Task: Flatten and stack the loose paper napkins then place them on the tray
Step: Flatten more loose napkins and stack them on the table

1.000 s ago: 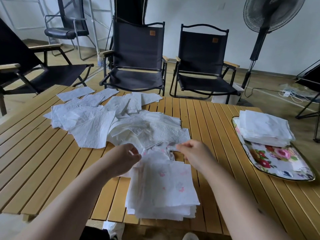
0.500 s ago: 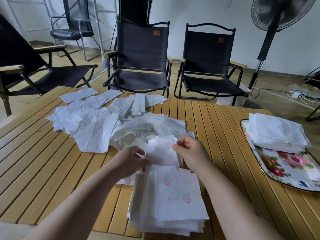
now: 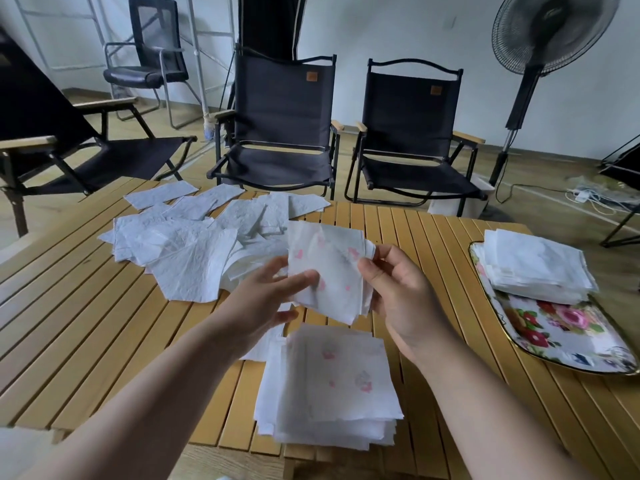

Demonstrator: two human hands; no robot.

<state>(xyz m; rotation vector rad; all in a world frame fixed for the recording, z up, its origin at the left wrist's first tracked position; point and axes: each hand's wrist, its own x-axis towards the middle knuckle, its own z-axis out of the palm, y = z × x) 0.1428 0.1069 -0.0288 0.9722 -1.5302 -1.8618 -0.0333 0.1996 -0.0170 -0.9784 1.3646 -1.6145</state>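
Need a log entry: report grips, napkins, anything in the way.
Left grip and right grip both pinching one pink-printed napkin, lifted above the near stack. Second stack on tray; loose pile far left. Nothing in the way.

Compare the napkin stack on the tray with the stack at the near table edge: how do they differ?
The tray stack sits on the flowered tray; the near stack lies on the wooden table. The tray stack's top looks plain white; the near stack's shows pink marks. Both are squared piles of paper napkins.
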